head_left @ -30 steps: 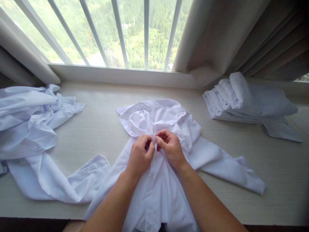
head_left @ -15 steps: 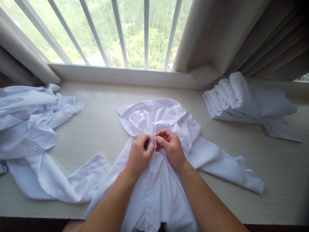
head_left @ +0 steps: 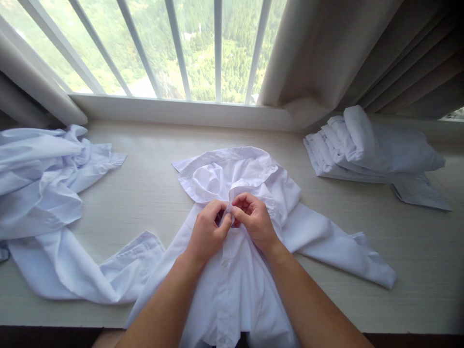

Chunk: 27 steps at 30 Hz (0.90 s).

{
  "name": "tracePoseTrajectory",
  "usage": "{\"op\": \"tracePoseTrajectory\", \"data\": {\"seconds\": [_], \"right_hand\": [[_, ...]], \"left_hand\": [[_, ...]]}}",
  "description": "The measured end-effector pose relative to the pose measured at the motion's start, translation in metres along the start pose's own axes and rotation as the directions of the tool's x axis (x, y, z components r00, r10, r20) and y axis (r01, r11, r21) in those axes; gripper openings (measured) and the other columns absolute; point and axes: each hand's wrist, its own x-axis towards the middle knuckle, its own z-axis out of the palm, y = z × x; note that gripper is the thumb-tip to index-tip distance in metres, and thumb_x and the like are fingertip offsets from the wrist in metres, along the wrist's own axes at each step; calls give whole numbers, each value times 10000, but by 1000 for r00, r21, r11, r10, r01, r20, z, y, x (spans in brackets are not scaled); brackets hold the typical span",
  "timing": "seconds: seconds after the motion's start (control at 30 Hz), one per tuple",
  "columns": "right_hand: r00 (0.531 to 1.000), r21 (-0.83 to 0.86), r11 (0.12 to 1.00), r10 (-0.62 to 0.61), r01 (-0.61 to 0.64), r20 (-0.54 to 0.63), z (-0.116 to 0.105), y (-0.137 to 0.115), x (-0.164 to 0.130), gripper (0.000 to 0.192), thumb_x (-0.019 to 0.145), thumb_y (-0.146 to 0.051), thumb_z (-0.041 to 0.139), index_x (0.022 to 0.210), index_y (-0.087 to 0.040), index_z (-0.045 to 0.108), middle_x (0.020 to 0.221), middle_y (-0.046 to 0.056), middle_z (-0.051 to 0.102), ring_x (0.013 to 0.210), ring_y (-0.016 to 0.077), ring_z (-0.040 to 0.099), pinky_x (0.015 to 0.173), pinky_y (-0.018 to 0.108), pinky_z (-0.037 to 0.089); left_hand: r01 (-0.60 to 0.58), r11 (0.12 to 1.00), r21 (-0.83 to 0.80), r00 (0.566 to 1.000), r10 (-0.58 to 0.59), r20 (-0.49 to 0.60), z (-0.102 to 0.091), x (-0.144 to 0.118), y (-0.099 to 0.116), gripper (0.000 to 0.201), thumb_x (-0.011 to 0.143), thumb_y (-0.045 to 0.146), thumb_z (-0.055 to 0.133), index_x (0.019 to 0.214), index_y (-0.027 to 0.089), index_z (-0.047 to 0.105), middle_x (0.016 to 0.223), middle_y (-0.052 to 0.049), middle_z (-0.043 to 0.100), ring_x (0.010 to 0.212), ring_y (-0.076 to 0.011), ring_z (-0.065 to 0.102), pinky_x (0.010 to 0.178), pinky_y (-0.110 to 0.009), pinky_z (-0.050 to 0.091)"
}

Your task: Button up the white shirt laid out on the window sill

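A white long-sleeved shirt (head_left: 239, 285) lies front side up before me, its collar toward the window and one sleeve stretched out to the right. My left hand (head_left: 210, 227) pinches the edge of the front placket between thumb and fingers, a little below the collar. Close against it, my right hand (head_left: 253, 218) also pinches the placket, thumb and forefinger meeting on the fabric. The cloth is lifted slightly between both hands. Whatever button or buttonhole is at the fingertips is too small and covered to make out. Lower down, the placket runs toward my body.
Crumpled white shirts (head_left: 43, 193) lie at the left, one sleeve reaching near the middle shirt. A stack of folded white shirts (head_left: 362, 150) sits at the back right. Behind the pale wooden surface (head_left: 145, 145) are a barred window (head_left: 195, 53) and grey curtains (head_left: 326, 53).
Both hands stay at the same spot on the placket, with the fingertips drawn slightly closer together and the held edge less visible. The view has shifted very slightly.
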Motion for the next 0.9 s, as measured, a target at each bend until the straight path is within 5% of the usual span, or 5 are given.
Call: {"op": "tracePoseTrajectory", "data": {"seconds": [0.9], "right_hand": [[1000, 85, 996, 2, -3, 22, -2, 2, 1, 343, 789, -415, 803, 823, -174, 561, 667, -46, 580, 530, 90, 571, 492, 204, 525]], "left_hand": [[35, 999, -28, 999, -36, -7, 2, -1, -1, 139, 968, 239, 547, 895, 187, 652, 875, -17, 654, 813, -157, 573, 748, -285, 435]]}}
